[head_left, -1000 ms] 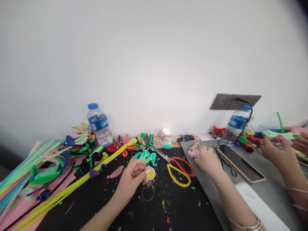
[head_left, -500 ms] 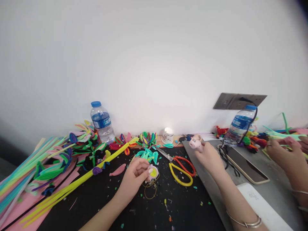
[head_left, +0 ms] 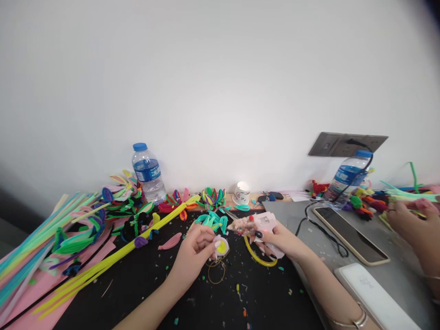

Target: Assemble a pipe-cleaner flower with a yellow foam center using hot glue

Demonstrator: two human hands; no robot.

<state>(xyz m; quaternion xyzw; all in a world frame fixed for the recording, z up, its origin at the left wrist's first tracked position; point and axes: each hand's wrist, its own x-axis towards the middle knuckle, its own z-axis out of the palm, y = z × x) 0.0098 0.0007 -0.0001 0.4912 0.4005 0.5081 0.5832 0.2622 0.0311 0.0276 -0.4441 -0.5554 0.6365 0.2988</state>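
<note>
- A person's left hand pinches a small pink-and-yellow disc between thumb and fingertips, just above the black desk; the right hand is wrapped round a pink glue gun, whose nozzle points toward 9 o'clock and stops just short of the disc.
- By the look of it, gluing is the step in hand, with the gun aimed but not yet touching; closing the gap would call for a short, level push toward 9 o'clock, the disc held steady and the fingertips kept off the nozzle.
- Room is tight: yellow-handled scissors lie under the gun; a wire loop sits at the disc's 6 o'clock; teal pipe-cleaner petals sit at its 11 o'clock; a black cord trails toward 3 o'clock across a grey board, beside a phone.
- The board's edge runs near the right forearm; a co-worker's hand works well apart at 3 o'clock; the barest stretch of desk, flecked with scraps, lies toward 6 o'clock.
</note>
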